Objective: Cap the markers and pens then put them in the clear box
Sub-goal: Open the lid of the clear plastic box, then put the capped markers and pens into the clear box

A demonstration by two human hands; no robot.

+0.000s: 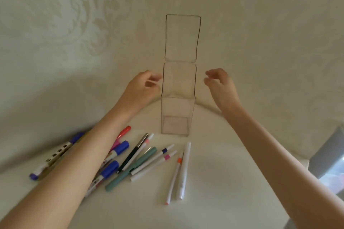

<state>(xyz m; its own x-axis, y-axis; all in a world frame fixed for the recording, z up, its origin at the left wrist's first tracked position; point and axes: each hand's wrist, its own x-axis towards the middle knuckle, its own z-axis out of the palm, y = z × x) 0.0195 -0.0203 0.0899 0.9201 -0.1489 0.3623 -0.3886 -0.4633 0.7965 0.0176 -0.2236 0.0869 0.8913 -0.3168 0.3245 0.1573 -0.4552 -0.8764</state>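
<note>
Bare forearms; no sleeves; hands ringless.

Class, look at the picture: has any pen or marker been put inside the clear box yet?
No: the clear box stands empty with its lid up, and the pens and markers all lie on the table.

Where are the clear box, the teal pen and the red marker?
clear box (177, 117), head view, front wall near the base.
teal pen (130, 169), head view, middle of the barrel.
red marker (125, 131), head view, its red cap end.

Cream surface (214, 182) carries tall clear box (176, 113), upright, lid open. Just in front: loose pile of markers & pens (134, 160); two white pens (179, 171) apart, to the right.
</note>
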